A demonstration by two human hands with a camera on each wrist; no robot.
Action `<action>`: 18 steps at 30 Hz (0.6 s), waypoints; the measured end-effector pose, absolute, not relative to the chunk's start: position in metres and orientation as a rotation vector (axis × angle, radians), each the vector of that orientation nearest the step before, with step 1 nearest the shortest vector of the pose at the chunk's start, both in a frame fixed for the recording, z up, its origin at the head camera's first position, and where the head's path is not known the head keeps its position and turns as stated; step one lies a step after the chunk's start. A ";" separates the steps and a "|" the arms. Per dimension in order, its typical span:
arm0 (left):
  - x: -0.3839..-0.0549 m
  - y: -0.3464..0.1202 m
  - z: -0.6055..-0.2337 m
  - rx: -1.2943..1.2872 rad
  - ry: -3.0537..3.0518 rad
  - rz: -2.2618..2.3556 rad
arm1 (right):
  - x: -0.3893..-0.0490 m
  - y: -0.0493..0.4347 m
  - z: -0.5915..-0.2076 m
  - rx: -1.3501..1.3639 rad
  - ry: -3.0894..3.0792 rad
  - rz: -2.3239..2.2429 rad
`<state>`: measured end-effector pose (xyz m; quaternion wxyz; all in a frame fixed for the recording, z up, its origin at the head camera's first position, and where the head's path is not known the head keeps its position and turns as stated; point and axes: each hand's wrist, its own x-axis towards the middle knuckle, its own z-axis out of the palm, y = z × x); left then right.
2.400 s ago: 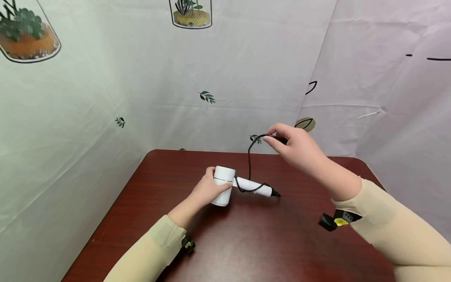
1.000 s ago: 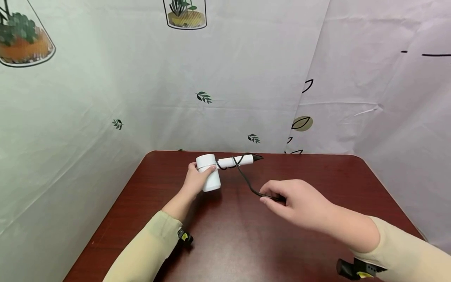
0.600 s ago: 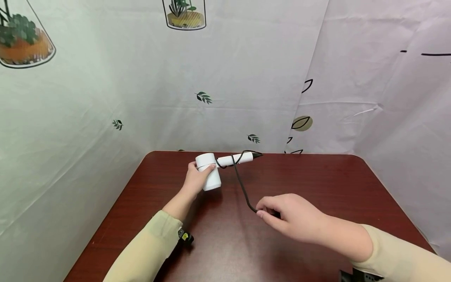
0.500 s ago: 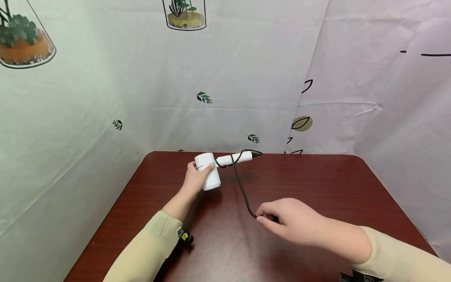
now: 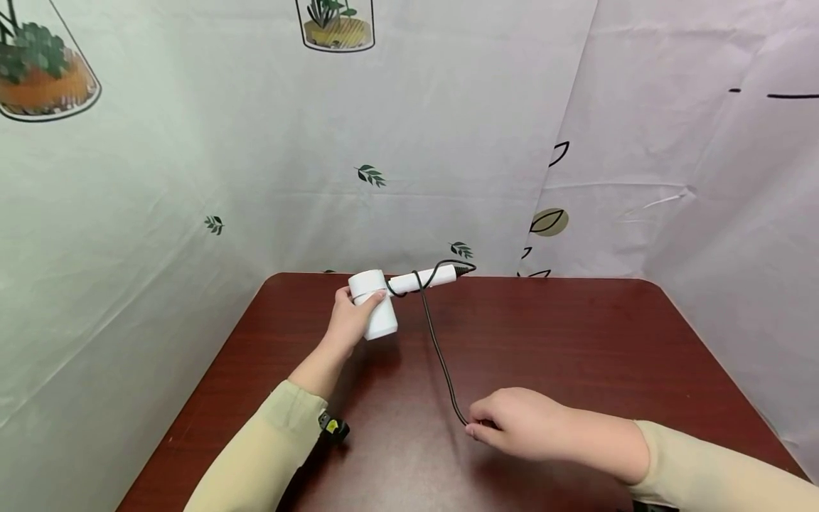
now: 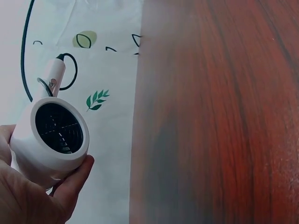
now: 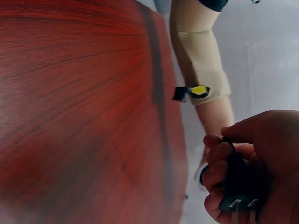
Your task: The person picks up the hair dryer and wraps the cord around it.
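A white hair dryer (image 5: 382, 318) is held above the table by my left hand (image 5: 348, 321), thumb and fingers around its barrel. Its round black grille (image 6: 59, 128) faces the left wrist camera. The handle (image 5: 441, 275) points right and slightly up, with black cord (image 5: 440, 352) looped around it. From the handle the cord runs down to my right hand (image 5: 521, 424), which grips the plug end near the table's front. In the right wrist view, curled fingers surround the black plug (image 7: 239, 198), its metal prongs showing; the head view hides most of the plug.
A dark red wooden table (image 5: 563, 334) lies beneath both hands. Pale printed cloth (image 5: 409, 128) hangs behind it and along both sides. Small black cameras are strapped at the wrists, the left wrist camera (image 5: 334, 427) hanging just over the tabletop.
My right hand has come down and nearer with the plug, lengthening the free stretch of cord. The hair dryer has shifted left and away, its handle swinging from slightly downward to slightly upward.
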<state>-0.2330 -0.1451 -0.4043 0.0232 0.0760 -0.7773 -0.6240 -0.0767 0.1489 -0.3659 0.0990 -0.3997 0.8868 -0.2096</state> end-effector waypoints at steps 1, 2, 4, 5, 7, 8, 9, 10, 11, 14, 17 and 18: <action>-0.233 -0.145 -0.404 0.234 -2.405 -1.933 | -0.077 0.148 -0.369 -1.177 2.621 -0.613; -0.232 -0.145 -0.403 0.232 -2.404 -1.932 | -0.078 0.148 -0.372 -1.166 2.620 -0.604; -0.232 -0.145 -0.402 0.223 -2.400 -1.935 | -0.078 0.147 -0.378 -1.146 2.611 -0.592; -0.231 -0.144 -0.401 0.218 -2.398 -1.937 | -0.079 0.146 -0.380 -1.134 2.605 -0.586; -0.231 -0.143 -0.401 0.204 -2.393 -1.942 | -0.080 0.146 -0.385 -1.122 2.601 -0.576; -0.231 -0.143 -0.401 0.198 -2.393 -1.944 | -0.081 0.145 -0.387 -1.123 2.599 -0.571; -0.230 -0.143 -0.400 0.194 -2.390 -1.949 | -0.082 0.145 -0.390 -1.133 2.598 -0.566; -0.230 -0.143 -0.400 0.190 -2.389 -1.952 | -0.084 0.146 -0.392 -1.139 2.599 -0.561; -0.230 -0.143 -0.400 0.189 -2.389 -1.952 | -0.086 0.146 -0.394 -1.140 2.598 -0.555; -0.229 -0.143 -0.398 0.185 -2.383 -1.968 | -0.092 0.147 -0.402 -1.120 2.591 -0.539; -0.228 -0.143 -0.395 0.171 -2.370 -1.999 | -0.099 0.149 -0.408 -1.063 2.577 -0.529; -0.227 -0.143 -0.394 0.165 -2.362 -2.011 | -0.102 0.150 -0.410 -1.047 2.573 -0.528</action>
